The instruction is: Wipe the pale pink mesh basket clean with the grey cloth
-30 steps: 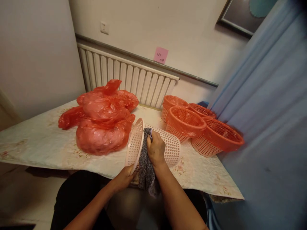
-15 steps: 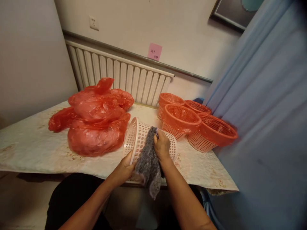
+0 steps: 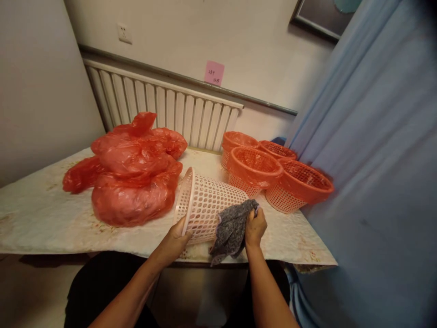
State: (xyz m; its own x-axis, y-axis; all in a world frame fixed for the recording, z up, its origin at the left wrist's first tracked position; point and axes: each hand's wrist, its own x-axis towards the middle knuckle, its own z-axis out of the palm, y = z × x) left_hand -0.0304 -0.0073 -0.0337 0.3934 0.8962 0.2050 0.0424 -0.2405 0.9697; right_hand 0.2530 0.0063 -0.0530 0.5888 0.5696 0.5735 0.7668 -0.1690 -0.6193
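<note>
A pale pink perforated basket lies on its side, its mouth facing left. My left hand grips the basket's rim at the lower left, the fingers partly hidden inside. In my right hand, closed near the basket's base, is a dark grey cloth. The cloth hangs down over the lower right part of the basket's side.
Red plastic bags are heaped on the cloth-covered table at left. Several baskets lined with red bags stand at right, beside a blue curtain. A radiator runs along the wall behind.
My right hand has moved right with the grey cloth, from the middle of the basket's side to its base end. The left hand still holds the rim. The view has shifted slightly.
</note>
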